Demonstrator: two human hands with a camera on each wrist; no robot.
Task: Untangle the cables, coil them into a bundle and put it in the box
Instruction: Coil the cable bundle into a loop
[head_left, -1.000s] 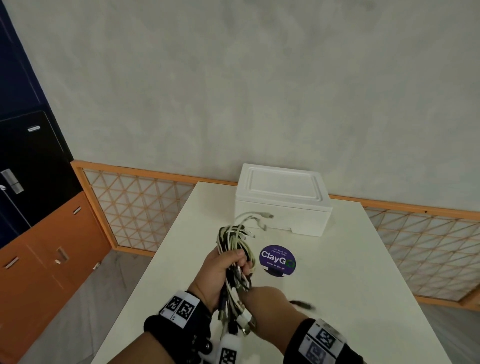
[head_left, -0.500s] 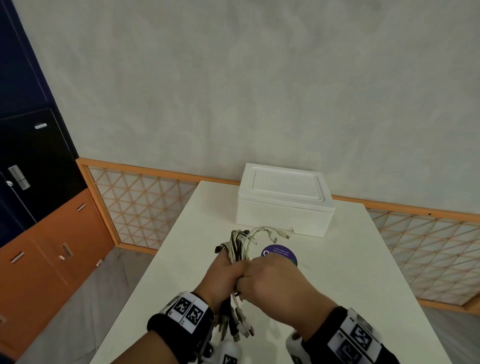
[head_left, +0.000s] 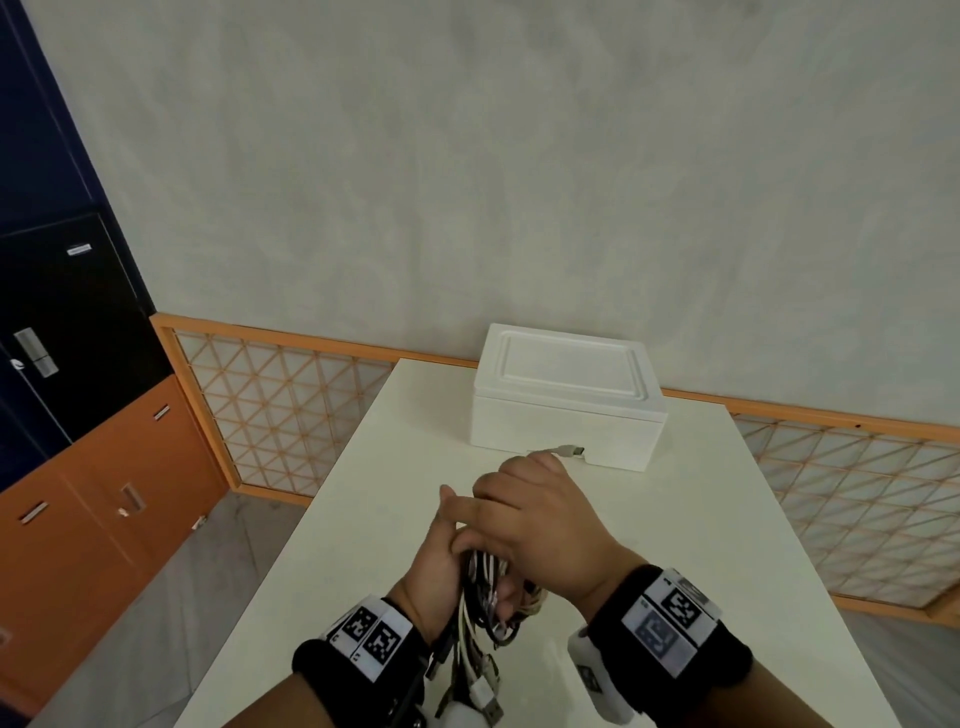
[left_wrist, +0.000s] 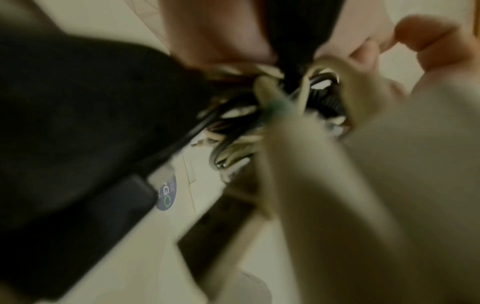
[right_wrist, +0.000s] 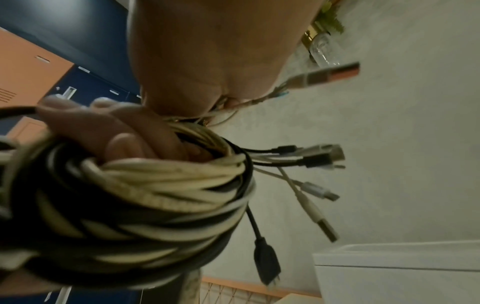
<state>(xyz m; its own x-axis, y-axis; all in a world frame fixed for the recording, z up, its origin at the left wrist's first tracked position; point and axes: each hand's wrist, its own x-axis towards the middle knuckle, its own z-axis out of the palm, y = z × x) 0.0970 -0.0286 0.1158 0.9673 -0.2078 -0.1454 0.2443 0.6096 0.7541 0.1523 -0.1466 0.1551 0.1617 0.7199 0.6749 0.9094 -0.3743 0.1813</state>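
Above the near tabletop (head_left: 727, 519), the cables (right_wrist: 161, 197) sit as a black-and-white coil: coiling step, box (head_left: 566, 410) lid on at far end. Left hand (head_left: 441, 566) grip clamped round the coil; right hand (head_left: 540, 525) pinches a loose lead. Next, likely: tuck ends, open box.

Cables (right_wrist: 145, 195): black and off-white strands mixed. Box (head_left: 566, 402): plain white. Table (head_left: 727, 519): cream. Wristbands (head_left: 670, 629): black, bearing black-and-white square tags. Cabinets (head_left: 88, 499): orange below, black above. Screen (head_left: 280, 410): orange frame, triangle lattice. Wall (head_left: 519, 182): mottled grey.
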